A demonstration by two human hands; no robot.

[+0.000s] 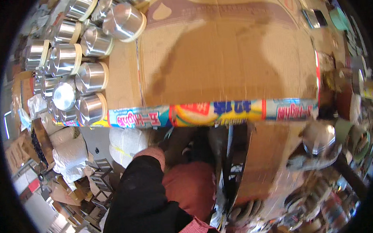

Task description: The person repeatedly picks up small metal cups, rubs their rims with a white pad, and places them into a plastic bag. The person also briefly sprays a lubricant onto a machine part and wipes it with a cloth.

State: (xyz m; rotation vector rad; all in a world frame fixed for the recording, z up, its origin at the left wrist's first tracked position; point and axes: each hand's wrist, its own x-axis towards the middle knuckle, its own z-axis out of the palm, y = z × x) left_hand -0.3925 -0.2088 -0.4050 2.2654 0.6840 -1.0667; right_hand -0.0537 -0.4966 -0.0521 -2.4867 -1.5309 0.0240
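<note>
My left arm (140, 196), in a black sleeve with a pinkish cuff (154, 153), reaches down below the near edge of a cardboard-covered surface (217, 62). The left fingers are lost in the dark gap under that edge. At the lower right, a shiny metal cup (320, 138) rests against a grey, glove-like shape (313, 158). A dark, narrow length runs from it towards the right rim. Whether this is my right hand in a glove I cannot tell. Several shiny metal cups with cream rims (91, 108) are stacked on the surface's left side.
A brightly printed strip (219, 113) lines the near edge. A phone-like object (313, 18) lies at the far right. White sacks (70, 155) and a dark chair (101, 177) stand at the left. A cardboard panel (266, 159) is right of my legs, with clutter beyond.
</note>
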